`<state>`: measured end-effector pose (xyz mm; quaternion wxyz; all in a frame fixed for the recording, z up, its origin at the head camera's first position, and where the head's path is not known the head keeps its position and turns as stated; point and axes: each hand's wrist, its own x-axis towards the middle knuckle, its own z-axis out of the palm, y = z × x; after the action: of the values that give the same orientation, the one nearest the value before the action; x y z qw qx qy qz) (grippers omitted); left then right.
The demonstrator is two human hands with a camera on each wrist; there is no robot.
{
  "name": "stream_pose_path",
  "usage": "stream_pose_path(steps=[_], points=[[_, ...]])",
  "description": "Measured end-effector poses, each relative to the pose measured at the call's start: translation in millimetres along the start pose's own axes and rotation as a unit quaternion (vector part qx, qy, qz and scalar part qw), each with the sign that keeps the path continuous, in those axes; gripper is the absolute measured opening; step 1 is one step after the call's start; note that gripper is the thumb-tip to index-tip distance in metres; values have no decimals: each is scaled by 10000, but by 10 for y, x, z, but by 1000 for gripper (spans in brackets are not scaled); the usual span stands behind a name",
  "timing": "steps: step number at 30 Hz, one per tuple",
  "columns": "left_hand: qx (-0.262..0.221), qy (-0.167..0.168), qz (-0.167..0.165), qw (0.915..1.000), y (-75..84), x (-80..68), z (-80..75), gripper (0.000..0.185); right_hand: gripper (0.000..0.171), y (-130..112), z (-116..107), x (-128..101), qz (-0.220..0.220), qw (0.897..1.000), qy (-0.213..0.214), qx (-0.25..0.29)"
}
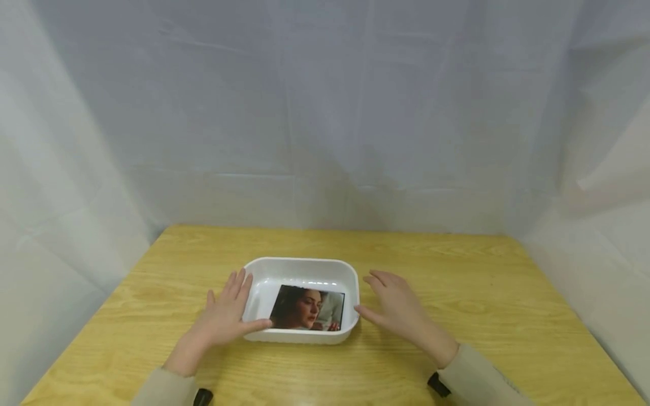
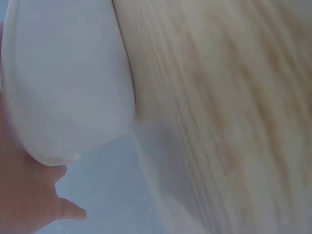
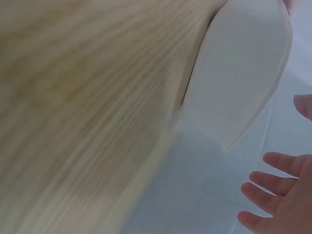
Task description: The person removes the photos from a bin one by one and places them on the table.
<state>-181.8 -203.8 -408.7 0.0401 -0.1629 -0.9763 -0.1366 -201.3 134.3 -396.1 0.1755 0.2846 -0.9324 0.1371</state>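
Head view: tray (image 1: 298, 338) on the table (image 1: 457, 270), photo (image 1: 311, 309) inside.
Left hand (image 1: 223, 317) lies straight-fingered at the left rim, thumb over the near rim; right hand (image 1: 401, 304), fingers extended and gripping nothing, has its thumb by the right rim, contact unclear. Steady handling likely wants level, even pressure from both ends, thumbs clear of the photo.

We've got one white dish (image 1: 299, 337), just one photo (image 1: 308, 308) and one wooden table (image 1: 457, 282). Then we count two hands (image 1: 220, 318) (image 1: 401, 310), two beige sleeves (image 1: 165, 388) (image 1: 479, 375), plus two little black bits (image 1: 203, 397) (image 1: 439, 384), one per sleeve.
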Motion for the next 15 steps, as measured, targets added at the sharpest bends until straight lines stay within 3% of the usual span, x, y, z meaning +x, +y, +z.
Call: stream_pose_path(steps=[7, 15], points=[[-50, -68, 82, 9999, 18, -20, -17, 104, 64, -139, 145, 283, -408, 9983, -420, 49], [68, -309, 103, 9994, 50, -10, -58, 102, 81, -303, 390, 530, -639, 9869, -1439, -364]])
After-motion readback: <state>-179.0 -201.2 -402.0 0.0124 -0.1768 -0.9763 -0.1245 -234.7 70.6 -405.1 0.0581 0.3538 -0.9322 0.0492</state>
